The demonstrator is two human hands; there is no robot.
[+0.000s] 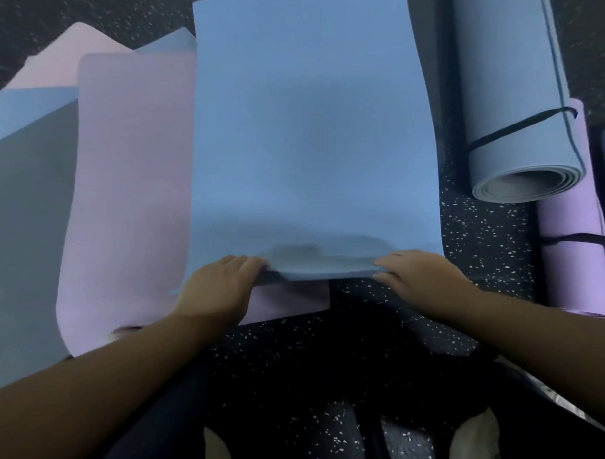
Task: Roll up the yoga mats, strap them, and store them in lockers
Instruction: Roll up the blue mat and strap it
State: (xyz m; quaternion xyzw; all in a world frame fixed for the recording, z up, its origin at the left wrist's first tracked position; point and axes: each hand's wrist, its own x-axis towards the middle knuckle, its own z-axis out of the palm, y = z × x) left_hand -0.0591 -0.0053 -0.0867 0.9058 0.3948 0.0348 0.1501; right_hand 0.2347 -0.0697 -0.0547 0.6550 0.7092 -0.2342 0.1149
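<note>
The speckled floor [483, 243] carries everything: several flat mats fanned out on your left, and the blue mat [307, 126] laid open straight ahead of you, overlapping the lilac mat [128, 201] beside it. On your right lie a rolled grey-blue mat [516, 118] and a rolled purple mat [576, 254], each already bound with a dark strap [517, 125]. No lockers are in view.

Your left hand [217, 287] and right hand [419, 273] each grip the near edge of the blue mat at its corners, fingers curled over the lifted lip. You appear to be starting the roll. Make that first turn tight and even: tuck the edge under with both hands together, keep it square to the long sides, and check that the lilac mat underneath is not caught in the fold. A crooked start will likely spiral outward.
</note>
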